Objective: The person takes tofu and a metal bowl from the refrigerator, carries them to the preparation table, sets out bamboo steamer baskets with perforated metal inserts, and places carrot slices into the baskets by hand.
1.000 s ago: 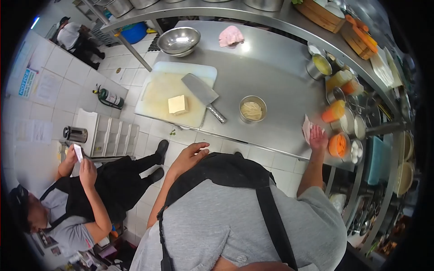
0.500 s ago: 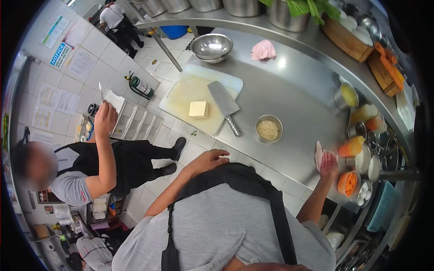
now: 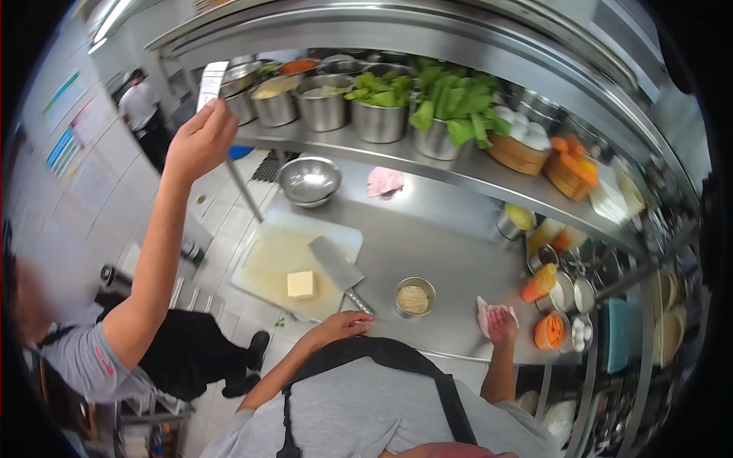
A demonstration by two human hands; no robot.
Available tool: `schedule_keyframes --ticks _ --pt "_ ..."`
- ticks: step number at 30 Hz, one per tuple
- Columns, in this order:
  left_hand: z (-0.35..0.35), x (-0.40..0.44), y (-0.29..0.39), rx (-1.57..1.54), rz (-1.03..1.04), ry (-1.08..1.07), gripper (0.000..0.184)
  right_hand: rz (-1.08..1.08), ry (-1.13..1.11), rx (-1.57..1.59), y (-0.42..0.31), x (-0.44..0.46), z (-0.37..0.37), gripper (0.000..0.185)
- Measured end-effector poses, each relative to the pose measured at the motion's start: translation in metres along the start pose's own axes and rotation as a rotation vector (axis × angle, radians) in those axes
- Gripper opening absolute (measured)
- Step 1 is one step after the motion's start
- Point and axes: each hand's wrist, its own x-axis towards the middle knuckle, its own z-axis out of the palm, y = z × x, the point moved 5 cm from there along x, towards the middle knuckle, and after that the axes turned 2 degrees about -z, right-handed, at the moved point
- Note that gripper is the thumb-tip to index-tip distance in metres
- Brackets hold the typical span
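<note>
My left hand rests near the front edge of the steel table, beside the handle of a cleaver, fingers apart and nothing held. The cleaver lies across the right side of a white cutting board, which also bears a pale yellow block. My right hand lies palm up, fingers spread, against a light pink cloth on the table's right part. Between my hands stands a small metal bowl with pale strips.
A co-worker's raised hand at left holds a paper slip by the shelf. Pots and leafy greens line that shelf. Metal bowls sit behind the board; an orange bottle and carrot container stand right.
The view has tilted up, showing more of the shelf. The co-worker has come closer, with an arm raised toward the shelf holding the slip. My right hand remains at the pink cloth.
</note>
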Motion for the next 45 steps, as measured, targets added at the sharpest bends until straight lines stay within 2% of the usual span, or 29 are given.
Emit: schedule_keyframes --ticks 2,8,12,14,17,19,22,23,25,28,30,32,33,34,35,36,38,39,41,42,43,44,45 --pt "-0.011 0.002 -0.003 0.026 -0.024 -0.008 0.04 -0.024 -0.072 -0.007 0.014 -0.015 0.009 0.04" --pt "-0.027 0.003 0.024 0.02 -0.087 -0.059 0.037 0.067 -0.062 -0.077 0.046 -0.061 0.051 0.042" --pt "-0.031 0.004 0.033 0.025 -0.117 -0.166 0.037 0.138 -0.105 -0.121 0.062 -0.066 0.065 0.04" --pt "-0.026 -0.005 0.049 0.09 -0.18 -0.293 0.036 0.129 -0.091 -0.136 0.064 -0.067 0.068 0.04" --pt "-0.031 -0.002 0.056 0.058 -0.092 -0.485 0.037 0.111 -0.063 -0.163 0.062 -0.077 0.071 0.039" --pt "-0.034 -0.001 0.07 0.095 -0.083 -0.507 0.033 0.118 -0.059 -0.174 0.062 -0.076 0.072 0.039" --pt "-0.04 -0.007 0.145 0.318 0.199 -0.575 0.026 0.113 -0.056 -0.194 0.063 -0.075 0.072 0.038" --pt "-0.04 -0.01 0.172 0.314 0.203 -0.578 0.026 0.109 -0.065 -0.206 0.063 -0.075 0.071 0.037" --pt "-0.048 -0.019 0.228 0.284 0.408 -0.494 0.028 0.102 -0.071 -0.197 0.061 -0.077 0.07 0.037" --pt "-0.05 -0.026 0.267 0.215 0.518 -0.419 0.032 0.101 -0.11 -0.161 0.061 -0.075 0.07 0.036" --pt "-0.052 -0.025 0.267 0.231 0.543 -0.375 0.037 0.132 -0.167 -0.164 0.068 -0.069 0.07 0.037" --pt "-0.045 -0.028 0.261 0.22 0.586 -0.485 0.041 0.105 -0.111 -0.144 0.067 -0.066 0.068 0.036" --pt "-0.046 -0.028 0.255 0.215 0.567 -0.425 0.041 0.122 -0.134 -0.153 0.067 -0.066 0.071 0.036" --pt "-0.044 -0.029 0.244 0.26 0.521 -0.467 0.042 0.137 -0.153 -0.16 0.064 -0.065 0.073 0.037" --pt "-0.041 -0.03 0.233 0.299 0.471 -0.515 0.044 0.111 -0.268 -0.242 0.052 -0.056 0.074 0.039" --pt "-0.043 -0.029 0.225 0.281 0.447 -0.467 0.044 0.089 -0.384 -0.321 0.045 -0.055 0.08 0.042" --pt "-0.047 -0.033 0.209 0.326 0.372 -0.53 0.045 -0.179 -0.482 -0.575 -0.019 -0.119 0.151 0.044" --pt "-0.05 -0.035 0.209 0.308 0.375 -0.526 0.046 -0.327 -0.67 -0.599 -0.062 -0.172 0.196 0.043" --pt "-0.057 -0.036 0.205 0.295 0.364 -0.487 0.045 -0.759 -0.756 -0.649 -0.148 -0.284 0.265 0.032" --pt "-0.06 -0.035 0.208 0.3 0.39 -0.49 0.044 -1.052 -0.795 -0.789 -0.191 -0.344 0.293 0.051" --pt "-0.061 -0.035 0.211 0.266 0.404 -0.473 0.044 -1.407 -0.989 -0.75 -0.237 -0.391 0.302 0.047" --pt "-0.061 -0.032 0.21 0.279 0.382 -0.461 0.044 -1.399 -0.871 -0.465 -0.284 -0.429 0.286 0.045" --pt "-0.06 -0.033 0.211 0.277 0.413 -0.452 0.044 -1.448 -0.8 -0.017 -0.328 -0.504 0.282 0.041"
